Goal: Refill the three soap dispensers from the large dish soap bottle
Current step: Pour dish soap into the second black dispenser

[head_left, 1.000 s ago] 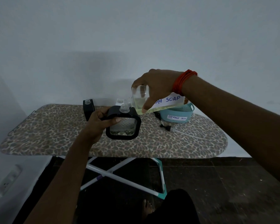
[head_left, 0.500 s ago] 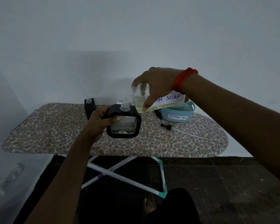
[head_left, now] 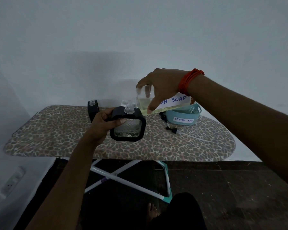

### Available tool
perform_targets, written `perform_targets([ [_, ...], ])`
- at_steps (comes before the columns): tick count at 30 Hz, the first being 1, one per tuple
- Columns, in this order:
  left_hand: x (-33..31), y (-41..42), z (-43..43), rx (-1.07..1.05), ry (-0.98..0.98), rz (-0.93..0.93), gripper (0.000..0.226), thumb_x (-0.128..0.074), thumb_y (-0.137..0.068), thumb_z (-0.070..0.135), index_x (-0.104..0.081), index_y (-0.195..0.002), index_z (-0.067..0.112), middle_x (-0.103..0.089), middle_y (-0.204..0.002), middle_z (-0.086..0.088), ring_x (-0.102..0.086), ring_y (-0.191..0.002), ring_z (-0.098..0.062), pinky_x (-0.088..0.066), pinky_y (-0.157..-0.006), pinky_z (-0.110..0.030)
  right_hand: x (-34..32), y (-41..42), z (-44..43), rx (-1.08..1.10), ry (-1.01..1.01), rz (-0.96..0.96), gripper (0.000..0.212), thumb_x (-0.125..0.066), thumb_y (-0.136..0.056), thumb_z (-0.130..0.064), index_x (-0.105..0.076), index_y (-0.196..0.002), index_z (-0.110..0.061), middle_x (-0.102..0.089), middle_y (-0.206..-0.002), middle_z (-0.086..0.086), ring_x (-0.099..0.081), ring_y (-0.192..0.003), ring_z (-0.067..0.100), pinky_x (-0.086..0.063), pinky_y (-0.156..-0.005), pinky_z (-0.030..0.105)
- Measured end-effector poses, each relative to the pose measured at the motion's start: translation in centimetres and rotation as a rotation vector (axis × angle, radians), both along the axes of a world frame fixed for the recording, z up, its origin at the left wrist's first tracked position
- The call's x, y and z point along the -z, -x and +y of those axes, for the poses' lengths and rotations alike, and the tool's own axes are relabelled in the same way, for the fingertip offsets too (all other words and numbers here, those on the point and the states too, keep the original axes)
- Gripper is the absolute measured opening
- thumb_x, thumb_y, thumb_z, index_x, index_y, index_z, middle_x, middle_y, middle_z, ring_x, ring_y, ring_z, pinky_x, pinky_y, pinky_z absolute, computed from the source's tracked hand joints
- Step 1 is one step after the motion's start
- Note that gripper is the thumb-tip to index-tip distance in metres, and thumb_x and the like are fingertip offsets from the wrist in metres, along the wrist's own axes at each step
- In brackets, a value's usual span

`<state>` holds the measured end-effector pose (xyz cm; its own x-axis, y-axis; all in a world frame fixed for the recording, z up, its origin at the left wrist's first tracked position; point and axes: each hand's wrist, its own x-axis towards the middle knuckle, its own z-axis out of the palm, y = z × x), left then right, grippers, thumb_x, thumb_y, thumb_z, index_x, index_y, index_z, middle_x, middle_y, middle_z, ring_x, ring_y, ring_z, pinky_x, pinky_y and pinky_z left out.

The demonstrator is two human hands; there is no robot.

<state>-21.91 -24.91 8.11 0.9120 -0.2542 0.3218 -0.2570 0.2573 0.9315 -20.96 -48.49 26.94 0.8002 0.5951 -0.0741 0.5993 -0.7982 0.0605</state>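
Observation:
My right hand [head_left: 161, 87] grips the large clear dish soap bottle [head_left: 144, 102], tipped left so its spout meets the open neck of a square black-framed glass soap dispenser [head_left: 128, 128]. Yellowish liquid lies along the bottle's lower side. My left hand [head_left: 105, 125] holds that dispenser by its left edge, just above the leopard-print ironing board [head_left: 56, 130]. A second black dispenser [head_left: 92, 108] stands uncapped at the board's back. Part of a third, clear one [head_left: 124, 102] shows behind the held dispenser.
A teal basket [head_left: 183, 117] labelled "storage box" sits at the back right of the board. A black pump head with its long tube [head_left: 171, 129] lies in front of it. A wall is close behind; the board's white legs [head_left: 123, 180] stand below.
Both hands keep their grip. The bottle and the held dispenser stay together with hardly any shift; the view has crept slightly.

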Motion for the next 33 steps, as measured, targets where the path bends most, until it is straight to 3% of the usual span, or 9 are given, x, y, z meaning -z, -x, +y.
perform_targets([
  [4,-0.23,0.27,-0.09,0.007,-0.002,-0.009,0.038,-0.077,-0.076,0.005,-0.079,-0.107,0.025,-0.078,-0.107,-0.002,-0.073,-0.101,-0.018,-0.058,-0.082,-0.028,-0.06,0.08,-0.05,-0.002,-0.012,0.004,0.077,-0.086,-0.06,-0.066,-0.059,-0.126,-0.037,-0.072,-0.101,-0.016,-0.05,-0.065,-0.015,-0.042,-0.069,0.02],
  [10,-0.47,0.26,-0.14,0.001,0.004,0.004,0.038,-0.074,-0.074,0.005,-0.078,-0.107,0.024,-0.078,-0.107,-0.002,-0.073,-0.1,-0.018,-0.058,-0.082,-0.027,-0.23,0.18,0.01,0.0,-0.006,0.003,0.078,-0.085,-0.061,-0.066,-0.058,-0.128,-0.036,-0.071,-0.103,-0.014,-0.051,-0.069,-0.012,-0.049,-0.082,0.028],
  [16,-0.36,0.13,-0.06,-0.003,0.008,0.005,0.039,-0.075,-0.073,0.006,-0.078,-0.108,0.023,-0.077,-0.109,-0.003,-0.073,-0.101,-0.019,-0.058,-0.082,-0.028,-0.32,-0.01,0.13,-0.001,0.006,-0.002,0.079,-0.084,-0.06,-0.068,-0.058,-0.128,-0.037,-0.071,-0.103,-0.016,-0.049,-0.07,-0.014,-0.05,-0.085,0.03],
  [28,-0.36,0.06,-0.09,0.003,0.006,-0.004,0.039,-0.077,-0.076,0.004,-0.079,-0.106,0.027,-0.078,-0.106,-0.001,-0.073,-0.099,-0.017,-0.058,-0.08,-0.027,-0.36,-0.21,0.18,0.005,0.008,0.015,0.079,-0.085,-0.059,-0.067,-0.058,-0.127,-0.037,-0.071,-0.103,-0.017,-0.052,-0.07,-0.012,-0.046,-0.08,0.027],
  [33,-0.29,0.05,0.0,-0.003,-0.002,-0.007,0.039,-0.077,-0.075,0.004,-0.079,-0.107,0.026,-0.078,-0.106,-0.001,-0.073,-0.099,-0.017,-0.058,-0.081,-0.027,-0.24,-0.38,0.15,-0.008,0.01,-0.002,0.078,-0.085,-0.059,-0.069,-0.059,-0.126,-0.039,-0.071,-0.101,-0.018,-0.049,-0.07,-0.015,-0.041,-0.069,0.021],
])
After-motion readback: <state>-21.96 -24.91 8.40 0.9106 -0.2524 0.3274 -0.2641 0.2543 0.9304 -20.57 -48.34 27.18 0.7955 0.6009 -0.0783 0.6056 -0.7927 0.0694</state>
